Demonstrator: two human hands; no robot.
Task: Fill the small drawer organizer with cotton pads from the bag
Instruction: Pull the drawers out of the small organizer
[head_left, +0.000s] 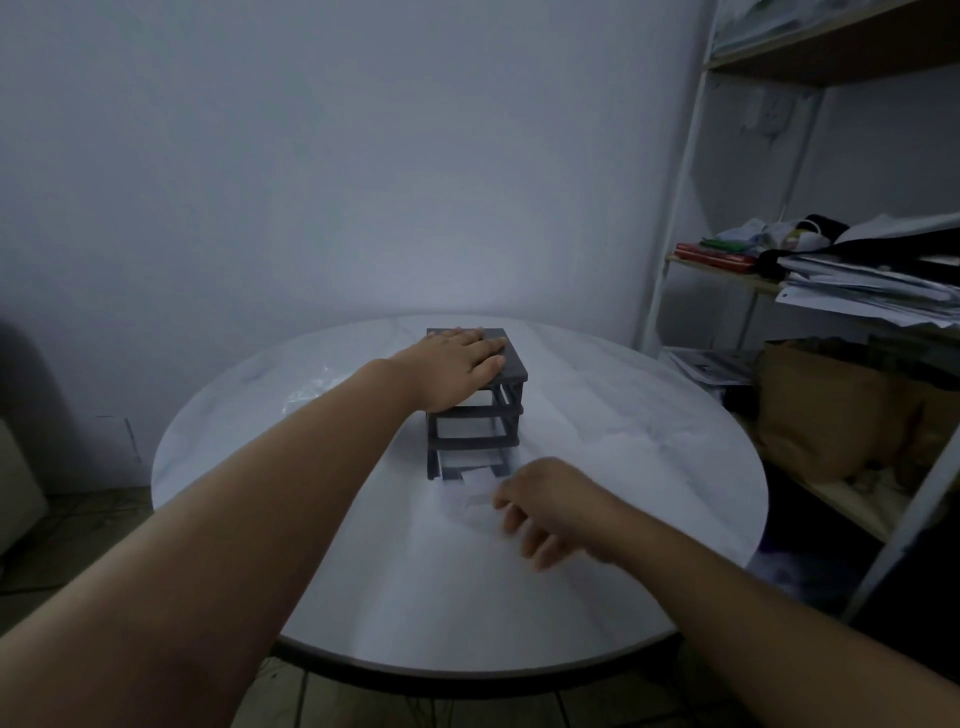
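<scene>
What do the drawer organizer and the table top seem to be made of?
Drawer organizer: probably plastic, matte dark grey, with thin moulded bars. Table top: smooth white with faint grey veins, perhaps marble or a marble-look laminate; I cannot tell which.

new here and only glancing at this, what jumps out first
The dark organizer stands mid-table, with the left hand pressed flat on its top. The right hand is at the pulled-out bottom drawer, too blurred to tell its grip. A cluttered shelf fills the right side.
</scene>
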